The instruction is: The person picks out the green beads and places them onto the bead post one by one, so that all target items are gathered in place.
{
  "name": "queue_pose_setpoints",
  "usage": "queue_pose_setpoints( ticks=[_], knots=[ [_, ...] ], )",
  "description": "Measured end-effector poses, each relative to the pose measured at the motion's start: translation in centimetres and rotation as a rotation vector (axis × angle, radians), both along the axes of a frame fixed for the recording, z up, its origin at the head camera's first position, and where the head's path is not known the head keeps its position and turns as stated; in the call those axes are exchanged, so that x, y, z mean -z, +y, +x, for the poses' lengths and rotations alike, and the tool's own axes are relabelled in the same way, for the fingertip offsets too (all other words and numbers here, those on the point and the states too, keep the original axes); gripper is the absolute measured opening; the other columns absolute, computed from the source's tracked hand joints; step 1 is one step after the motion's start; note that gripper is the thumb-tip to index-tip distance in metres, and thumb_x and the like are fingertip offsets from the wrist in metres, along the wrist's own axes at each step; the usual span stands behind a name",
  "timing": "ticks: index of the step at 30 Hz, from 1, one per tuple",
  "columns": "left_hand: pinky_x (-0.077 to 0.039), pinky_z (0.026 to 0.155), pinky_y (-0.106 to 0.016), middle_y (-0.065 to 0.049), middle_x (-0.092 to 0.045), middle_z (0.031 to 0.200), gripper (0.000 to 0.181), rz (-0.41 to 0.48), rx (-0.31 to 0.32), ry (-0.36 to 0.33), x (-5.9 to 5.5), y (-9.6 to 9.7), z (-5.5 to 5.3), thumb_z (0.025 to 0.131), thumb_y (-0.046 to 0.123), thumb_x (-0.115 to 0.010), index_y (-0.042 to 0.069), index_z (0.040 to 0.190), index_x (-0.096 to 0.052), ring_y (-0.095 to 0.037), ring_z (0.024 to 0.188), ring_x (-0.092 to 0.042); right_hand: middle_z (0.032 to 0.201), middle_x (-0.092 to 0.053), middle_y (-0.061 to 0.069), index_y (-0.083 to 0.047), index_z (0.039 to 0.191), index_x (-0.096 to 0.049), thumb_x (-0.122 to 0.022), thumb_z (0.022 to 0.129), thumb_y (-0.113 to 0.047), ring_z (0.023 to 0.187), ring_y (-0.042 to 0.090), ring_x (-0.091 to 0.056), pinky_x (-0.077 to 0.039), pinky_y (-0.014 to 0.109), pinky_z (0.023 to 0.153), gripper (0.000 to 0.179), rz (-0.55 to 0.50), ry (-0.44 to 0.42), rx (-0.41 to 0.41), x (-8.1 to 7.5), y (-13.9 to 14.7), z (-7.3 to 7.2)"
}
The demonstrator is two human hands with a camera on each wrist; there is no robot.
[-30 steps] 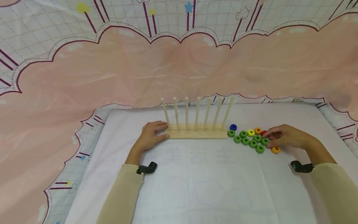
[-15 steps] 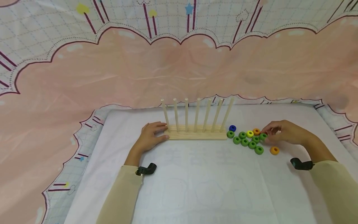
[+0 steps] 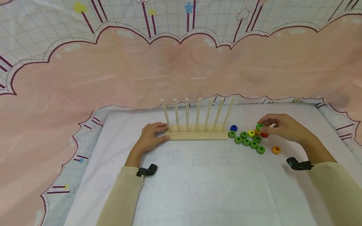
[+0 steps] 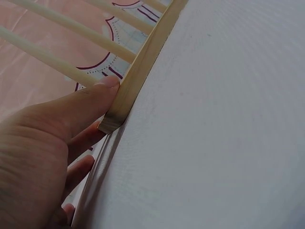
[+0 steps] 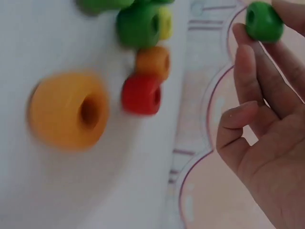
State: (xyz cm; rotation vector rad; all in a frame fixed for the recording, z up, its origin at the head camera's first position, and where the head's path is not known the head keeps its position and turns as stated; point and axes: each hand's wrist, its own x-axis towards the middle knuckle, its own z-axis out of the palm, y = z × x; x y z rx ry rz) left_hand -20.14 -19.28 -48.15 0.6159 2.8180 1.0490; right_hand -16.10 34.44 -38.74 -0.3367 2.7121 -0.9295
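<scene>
A pale wooden peg rack (image 3: 198, 135), with a row of upright pegs on a flat base, stands mid-table. My left hand (image 3: 153, 135) holds its left end; in the left wrist view the thumb (image 4: 102, 90) lies on the base and fingers reach around the end. Between thumb and fingertips, my right hand (image 3: 282, 127) pinches a green bead (image 5: 263, 22), raised above the other beads. Below it, a red bead (image 5: 141, 94) and an orange bead (image 5: 153, 63) rest on the table. All pegs are bare.
Several green beads (image 3: 246, 142) cluster right of the rack, with a blue bead (image 3: 233, 128) and a yellow bead (image 3: 251, 133) among them. Another orange bead (image 3: 276, 149) lies apart, nearer the front. A patterned pink cloth (image 3: 181, 72) hangs behind the white-covered table (image 3: 198, 188).
My right hand has taken a green bead from the right side of the cluster and lifted it up and to the left, uncovering the red bead. The left hand stays on the rack.
</scene>
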Motion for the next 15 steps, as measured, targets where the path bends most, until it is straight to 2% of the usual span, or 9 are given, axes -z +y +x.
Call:
queue_pose_setpoints(
  ticks=[9,15],
  knots=[
    [-0.009,0.125,-0.061,-0.004,-0.059,0.148,0.053,0.005,0.002,0.018,0.1,0.0,0.0,0.089,0.038,-0.079,0.014,0.135,-0.068,-0.029,0.147,-0.041,0.123,-0.067,0.007,-0.017,0.133,-0.065,-0.066,0.101,-0.033,0.099,0.014,-0.063,-0.056,0.024,0.075,0.036,-0.066,0.117,0.054,-2.4,-3.0,0.6],
    [-0.008,0.125,-0.059,-0.003,-0.059,0.148,0.052,0.009,-0.004,0.0,0.0,0.0,0.1,0.089,0.037,-0.079,0.015,0.135,-0.068,-0.028,0.147,-0.041,0.126,-0.064,0.008,-0.021,0.136,-0.064,-0.065,0.101,-0.034,0.108,0.028,-0.061,-0.054,0.028,0.069,0.037,-0.114,0.156,0.095,-4.0,-5.1,0.9]
  ],
)
